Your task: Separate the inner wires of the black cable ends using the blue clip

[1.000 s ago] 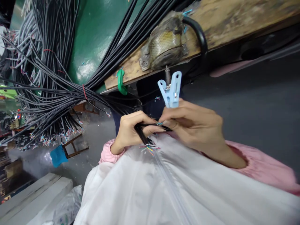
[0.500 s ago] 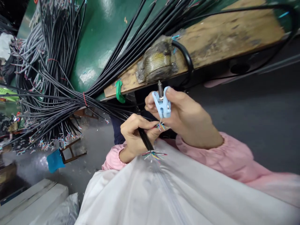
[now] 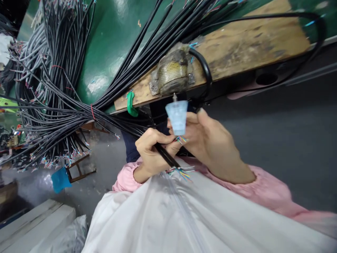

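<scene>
My left hand [image 3: 154, 151] is closed around black multi-core cables [image 3: 165, 156], whose stripped ends fan out in thin coloured wires [image 3: 181, 172] below the palm. Between its thumb and fingertips, another small tuft of coloured wires [image 3: 181, 140] sticks out. Directly above that tuft, a light blue clothespin-like clip [image 3: 177, 117] is mounted on the shaft of a small tape-wrapped motor [image 3: 173, 73]; the clip is blurred, as if spinning. My right hand [image 3: 210, 140] is beside the clip with its thumb and fingers apart. Some of its fingers pass behind the clip, partly hidden.
The motor sits on a wooden board [image 3: 252, 45] at the edge of a green table [image 3: 105, 45]. Bundled black cables [image 3: 70, 45] tied with red lie at the left. A green hook-like piece [image 3: 131, 104] hangs from the board's edge. A blue-seated stool [image 3: 61, 180] stands below.
My right thumb has come off the blue clip and the hand has moved slightly down and right. The clip, sharp before, is now blurred. My left hand keeps its hold on the cables.
</scene>
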Demonstrator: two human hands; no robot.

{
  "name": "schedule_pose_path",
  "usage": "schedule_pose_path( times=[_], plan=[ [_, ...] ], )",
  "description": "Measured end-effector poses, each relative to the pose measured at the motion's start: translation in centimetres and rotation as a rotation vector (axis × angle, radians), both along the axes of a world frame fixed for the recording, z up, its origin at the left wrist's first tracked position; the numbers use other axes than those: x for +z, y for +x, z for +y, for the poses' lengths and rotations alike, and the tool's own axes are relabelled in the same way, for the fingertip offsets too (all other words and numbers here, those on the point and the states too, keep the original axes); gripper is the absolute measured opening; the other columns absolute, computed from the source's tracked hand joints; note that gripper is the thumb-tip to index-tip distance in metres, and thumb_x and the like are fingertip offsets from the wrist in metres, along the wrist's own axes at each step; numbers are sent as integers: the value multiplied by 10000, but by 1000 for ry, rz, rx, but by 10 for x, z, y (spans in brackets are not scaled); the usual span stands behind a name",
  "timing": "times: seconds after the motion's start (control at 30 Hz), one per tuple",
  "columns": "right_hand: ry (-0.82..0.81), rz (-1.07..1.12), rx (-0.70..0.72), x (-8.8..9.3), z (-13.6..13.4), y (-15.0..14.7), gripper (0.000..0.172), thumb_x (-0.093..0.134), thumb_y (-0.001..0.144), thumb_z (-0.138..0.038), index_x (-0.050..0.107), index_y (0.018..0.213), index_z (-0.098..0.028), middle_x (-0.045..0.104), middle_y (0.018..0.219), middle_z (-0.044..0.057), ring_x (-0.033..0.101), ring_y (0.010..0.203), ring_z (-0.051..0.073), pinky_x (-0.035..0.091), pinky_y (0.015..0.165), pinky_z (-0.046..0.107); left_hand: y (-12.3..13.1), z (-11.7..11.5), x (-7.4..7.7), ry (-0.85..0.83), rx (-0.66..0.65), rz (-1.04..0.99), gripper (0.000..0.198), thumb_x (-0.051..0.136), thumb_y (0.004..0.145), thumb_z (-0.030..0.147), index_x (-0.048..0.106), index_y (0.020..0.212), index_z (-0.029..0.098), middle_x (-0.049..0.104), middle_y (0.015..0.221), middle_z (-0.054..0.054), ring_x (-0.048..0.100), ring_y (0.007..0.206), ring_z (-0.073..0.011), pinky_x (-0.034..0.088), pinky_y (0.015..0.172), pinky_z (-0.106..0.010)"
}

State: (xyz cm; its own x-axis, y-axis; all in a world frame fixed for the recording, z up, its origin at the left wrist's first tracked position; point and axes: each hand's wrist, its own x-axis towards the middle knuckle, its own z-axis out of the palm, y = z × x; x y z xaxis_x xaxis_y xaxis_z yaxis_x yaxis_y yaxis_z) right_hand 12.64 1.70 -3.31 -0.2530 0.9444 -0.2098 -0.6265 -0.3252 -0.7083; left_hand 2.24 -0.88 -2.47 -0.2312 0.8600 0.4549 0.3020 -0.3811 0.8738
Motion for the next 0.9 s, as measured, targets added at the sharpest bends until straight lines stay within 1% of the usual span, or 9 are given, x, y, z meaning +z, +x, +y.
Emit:
schedule_pose_path(
  times=[0.1,0.2,0.23,0.3,0.4,0.5,0.6,0.77,0.9],
  plan=[
    [120,-128,-289,-4,-15,5,246,762,785,-488,745,731,-249,623,639,2,543,578,135,429,506,267,-8,-2,-5,30,-106,3,309,825,732,469,701,643,200,592,566,39,497,472,-64,411,456,-230],
    [395,-295,-463,-3,-27,13,149,692,868,-326,745,751,-251,617,628,6,540,607,150,420,559,311,-24,0,-6,67,-320,-2,239,835,721,446,759,757,222,670,714,7,605,621,-86,503,562,-228],
    [494,-343,-450,-3,-28,16,144,658,889,-272,744,776,-247,629,641,9,550,614,153,430,575,322,-31,2,-6,45,-376,-11,249,828,721,465,765,764,229,683,773,-7,630,678,-96,526,603,-233],
    [687,-434,-319,-3,-28,21,138,628,890,-159,730,832,-232,671,693,9,584,625,144,462,587,318,-46,8,-6,-16,-457,-104,296,789,748,524,749,728,231,669,807,-15,626,671,-87,524,591,-222],
    [946,-586,-62,-6,-25,20,144,640,864,-72,687,823,-203,709,715,4,629,616,123,508,570,272,-66,15,-10,-117,-557,-354,403,743,760,611,674,685,221,548,626,36,435,427,-20,375,404,-175],
    [1085,-771,31,-11,-24,13,154,617,895,-96,663,789,-197,720,696,5,657,603,134,534,562,272,-73,18,-15,-308,-533,-424,535,781,640,701,610,641,194,467,574,60,297,386,2,292,370,-183],
    [1048,-867,-8,-11,-29,6,157,598,917,-125,672,811,-215,739,726,7,682,624,150,559,594,287,-69,13,-16,-441,-430,-410,566,772,661,693,578,597,165,473,590,49,304,407,-2,294,396,-200],
    [764,-831,-241,4,-38,0,105,667,878,-150,705,855,-244,721,735,-6,670,620,131,554,578,253,-60,-10,-4,-343,-316,-332,371,815,731,491,678,620,165,527,577,38,439,470,-31,329,448,-190],
    [525,-652,-202,14,-39,-3,75,726,850,-282,736,915,-246,719,773,3,652,597,127,559,563,257,-59,-20,8,-378,-253,-198,348,829,717,489,715,627,172,558,580,31,492,537,-52,371,509,-195]
  ],
)
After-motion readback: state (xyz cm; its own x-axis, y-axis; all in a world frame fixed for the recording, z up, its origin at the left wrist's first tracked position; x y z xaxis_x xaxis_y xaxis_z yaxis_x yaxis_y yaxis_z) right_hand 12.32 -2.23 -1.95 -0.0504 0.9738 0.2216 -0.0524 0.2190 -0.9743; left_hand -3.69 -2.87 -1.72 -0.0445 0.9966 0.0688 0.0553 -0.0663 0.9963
